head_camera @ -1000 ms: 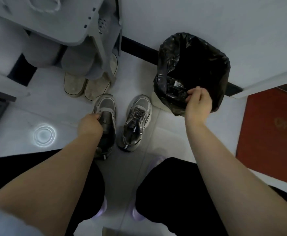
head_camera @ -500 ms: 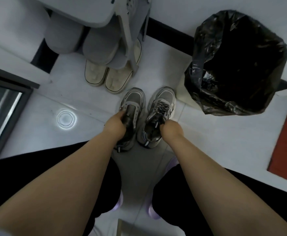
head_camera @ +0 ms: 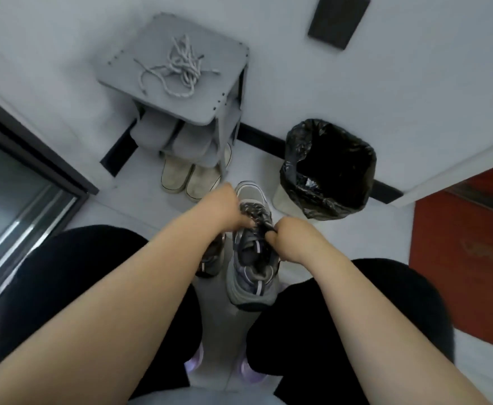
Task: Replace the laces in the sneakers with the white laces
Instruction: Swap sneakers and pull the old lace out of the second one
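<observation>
A grey sneaker (head_camera: pixel 251 276) with dark laces is lifted between my knees, toe pointing away. My left hand (head_camera: pixel 227 209) grips the dark laces near its toe end. My right hand (head_camera: pixel 290 236) pinches a dark lace on the sneaker's right side. The second sneaker (head_camera: pixel 213 255) stands on the floor, mostly hidden under my left forearm. A loose bundle of white laces (head_camera: pixel 178 68) lies on top of a small grey shoe rack (head_camera: pixel 210 109) against the wall.
A bin lined with a black bag (head_camera: pixel 327 168) stands right of the sneakers. Pale slippers (head_camera: pixel 187 176) sit under the rack, grey ones on its shelf. A dark-framed glass door (head_camera: pixel 20 182) is at the left, a red mat (head_camera: pixel 467 247) at the right.
My right hand left the bin bag and came to the right sneaker. That sneaker is now raised off the floor, and my left hand moved from the left sneaker onto its laces.
</observation>
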Action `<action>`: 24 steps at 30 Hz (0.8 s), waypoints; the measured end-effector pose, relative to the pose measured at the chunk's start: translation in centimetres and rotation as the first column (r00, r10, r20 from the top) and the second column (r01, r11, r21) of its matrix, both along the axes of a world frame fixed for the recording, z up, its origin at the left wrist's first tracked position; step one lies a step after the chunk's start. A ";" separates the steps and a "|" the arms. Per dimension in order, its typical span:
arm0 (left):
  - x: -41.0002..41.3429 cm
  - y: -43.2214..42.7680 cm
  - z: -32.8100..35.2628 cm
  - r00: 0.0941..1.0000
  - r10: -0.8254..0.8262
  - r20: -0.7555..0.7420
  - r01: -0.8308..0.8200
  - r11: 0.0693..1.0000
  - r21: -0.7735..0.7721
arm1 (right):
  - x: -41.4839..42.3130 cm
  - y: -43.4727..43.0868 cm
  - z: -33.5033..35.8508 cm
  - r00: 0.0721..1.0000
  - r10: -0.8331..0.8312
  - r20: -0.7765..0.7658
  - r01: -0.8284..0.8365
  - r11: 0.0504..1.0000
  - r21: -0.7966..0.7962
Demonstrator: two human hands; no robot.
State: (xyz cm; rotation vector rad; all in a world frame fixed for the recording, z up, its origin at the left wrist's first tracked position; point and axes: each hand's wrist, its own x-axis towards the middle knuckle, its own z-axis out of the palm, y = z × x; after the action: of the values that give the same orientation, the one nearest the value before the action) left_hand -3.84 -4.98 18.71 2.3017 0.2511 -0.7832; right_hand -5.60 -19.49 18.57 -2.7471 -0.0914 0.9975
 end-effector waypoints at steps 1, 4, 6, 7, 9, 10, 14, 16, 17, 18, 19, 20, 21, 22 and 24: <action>-1.0 0.3 1.5 0.998 -0.013 0.056 0.012 1.000 0.010 | -1.2 0.2 1.3 0.999 -0.016 0.030 0.016 1.000 0.026; -4.4 1.3 5.1 0.970 -0.043 0.239 0.039 0.999 0.023 | -4.8 0.7 4.4 0.988 -0.049 0.145 0.035 0.995 0.098; -6.4 2.1 6.5 0.940 -0.011 0.340 0.018 1.000 -0.018 | -7.1 1.1 6.0 0.967 -0.056 0.247 0.023 0.991 0.134; -7.4 2.4 7.0 0.928 0.006 0.374 0.008 0.999 -0.036 | -8.0 1.4 6.5 0.956 -0.059 0.288 0.015 0.988 0.154; -9.1 2.7 7.5 0.911 0.053 0.409 -0.025 0.997 -0.074 | -9.7 1.8 7.2 0.943 -0.065 0.328 0.003 0.982 0.187; -9.9 2.8 7.6 0.902 0.074 0.425 -0.039 0.995 -0.091 | -10.4 2.0 7.4 0.937 -0.065 0.342 -0.004 0.980 0.198; -11.9 2.9 7.7 0.872 0.141 0.468 -0.060 0.981 -0.183 | -12.0 1.7 7.3 0.915 -0.083 0.394 -0.012 0.973 0.232; -12.2 3.1 7.9 0.871 0.165 0.463 -0.067 0.973 -0.221 | -12.3 1.5 7.2 0.906 -0.080 0.416 -0.020 0.973 0.231; -12.3 3.2 8.0 0.871 0.160 0.465 -0.063 0.974 -0.217 | -12.4 1.5 7.1 0.899 -0.068 0.434 -0.034 0.974 0.224; -12.4 3.3 8.1 0.871 0.145 0.470 -0.053 0.978 -0.203 | -12.5 1.5 7.0 0.888 -0.061 0.455 -0.047 0.974 0.223; -12.4 3.4 8.1 0.869 0.127 0.478 -0.039 0.981 -0.190 | -12.6 1.5 6.8 0.871 -0.077 0.485 -0.050 0.969 0.244; -12.4 3.4 8.0 0.868 0.109 0.485 -0.022 0.983 -0.181 | -12.8 1.4 6.7 0.842 -0.133 0.523 -0.037 0.953 0.301; -12.3 3.4 7.9 0.866 0.093 0.491 -0.006 0.984 -0.176 | -12.8 1.3 6.5 0.799 -0.225 0.558 -0.011 0.922 0.387; -12.3 3.3 7.8 0.865 0.083 0.495 0.007 0.984 -0.178 | -12.9 1.2 6.4 0.754 -0.319 0.574 0.016 0.883 0.469; -12.0 3.1 7.5 0.868 0.091 0.488 0.016 0.977 -0.211 | -12.7 1.1 6.2 0.713 -0.421 0.560 0.045 0.825 0.564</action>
State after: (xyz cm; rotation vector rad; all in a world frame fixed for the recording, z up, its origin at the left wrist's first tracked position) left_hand -15.85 -1.84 26.21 2.1992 -0.0220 -0.1635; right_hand -18.28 -18.43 24.80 -2.3621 -0.0854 -0.1364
